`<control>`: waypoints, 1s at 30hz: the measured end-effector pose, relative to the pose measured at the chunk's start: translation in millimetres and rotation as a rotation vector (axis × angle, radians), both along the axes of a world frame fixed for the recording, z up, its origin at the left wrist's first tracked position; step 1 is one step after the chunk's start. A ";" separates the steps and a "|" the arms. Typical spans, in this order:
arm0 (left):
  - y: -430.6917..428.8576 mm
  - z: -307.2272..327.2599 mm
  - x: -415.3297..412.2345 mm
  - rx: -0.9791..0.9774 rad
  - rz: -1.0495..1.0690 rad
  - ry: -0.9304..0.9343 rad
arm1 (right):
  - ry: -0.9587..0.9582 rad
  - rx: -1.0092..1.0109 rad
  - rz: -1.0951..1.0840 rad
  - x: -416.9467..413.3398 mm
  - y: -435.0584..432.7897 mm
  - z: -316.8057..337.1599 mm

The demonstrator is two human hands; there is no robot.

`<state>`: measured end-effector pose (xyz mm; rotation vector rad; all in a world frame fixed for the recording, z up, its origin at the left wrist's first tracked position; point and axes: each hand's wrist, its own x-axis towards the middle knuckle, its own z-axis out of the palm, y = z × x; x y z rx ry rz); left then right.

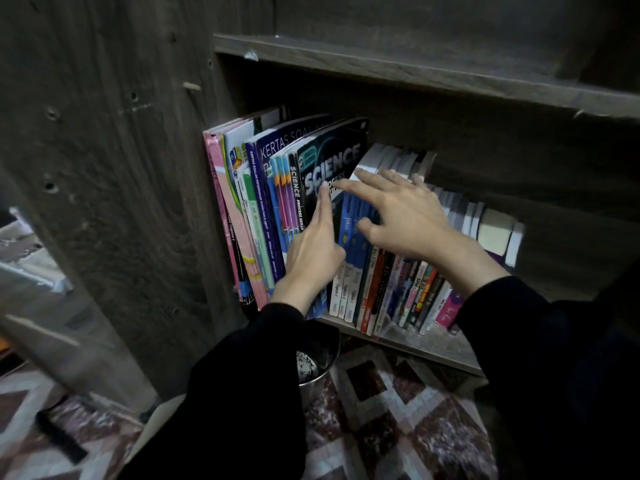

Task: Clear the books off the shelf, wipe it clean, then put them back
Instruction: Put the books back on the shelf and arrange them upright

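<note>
A dark wooden shelf [429, 344] holds a row of books standing spine out. Tall workbooks lean at the left, among them a pink one [225, 209] and a black Science book [332, 168]. Shorter blue-spined books [349, 233] and several thin paperbacks [408, 289] fill the middle and right. My left hand [315, 251] has straight fingers pressed flat against the Science book's cover. My right hand [405, 213] lies spread over the tops of the shorter books, with its thumb against the blue spines. It holds nothing.
The shelf's side panel [121, 202] stands to the left and the board above [415, 74] hangs close over the books. A metal bin [317, 372] sits on the patterned carpet [398, 420] just below the shelf edge. A dark brush-like object [60, 436] lies at the lower left.
</note>
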<state>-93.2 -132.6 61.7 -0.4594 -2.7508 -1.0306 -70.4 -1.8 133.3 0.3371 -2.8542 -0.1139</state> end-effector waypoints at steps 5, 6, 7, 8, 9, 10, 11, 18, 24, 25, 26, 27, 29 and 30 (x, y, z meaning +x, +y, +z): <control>-2.7 -0.6 2.3 -0.044 -0.030 0.022 | 0.003 0.001 0.004 -1.1 0.7 -0.5; -2.3 -1.8 7.1 -0.073 -0.022 0.057 | 0.005 0.001 0.006 -1.0 0.6 -0.6; -2.1 -3.9 12.3 -0.110 -0.009 0.098 | 0.006 0.001 0.007 -1.0 0.5 -0.8; -2.7 -7.9 16.7 -0.150 0.013 0.142 | 0.005 0.001 0.006 -1.0 0.5 -0.9; -4.3 -13.2 21.3 -0.182 0.046 0.183 | 0.003 0.003 0.005 -1.1 0.6 -1.0; -6.6 -19.4 25.6 -0.200 0.087 0.214 | 0.001 0.003 0.006 -1.3 0.7 -1.2; -9.2 -25.4 29.4 -0.201 0.125 0.242 | 0.002 0.002 0.008 -1.5 0.6 -1.4; -8.7 -50.8 35.6 -0.001 0.273 0.350 | 0.012 0.005 0.013 -2.3 0.9 -1.9; -9.4 -46.5 50.2 0.517 0.162 0.289 | 0.018 0.005 0.019 -3.9 0.0 -1.3; -13.7 -40.1 52.3 0.555 0.197 0.266 | 0.011 0.009 0.017 -4.5 -0.9 -1.7; -19.5 -32.5 54.4 0.563 0.238 0.260 | 0.004 0.015 0.016 -5.5 -2.6 -1.8; -26.1 -24.3 56.5 0.544 0.275 0.256 | -0.003 0.017 0.018 -7.6 -4.9 -1.5; -38.6 -10.1 59.8 0.463 0.314 0.217 | 0.019 -0.047 0.042 -11.3 -9.6 -0.7; -43.1 -3.8 62.4 0.413 0.319 0.188 | 0.082 -0.132 0.067 -10.4 -11.1 -2.3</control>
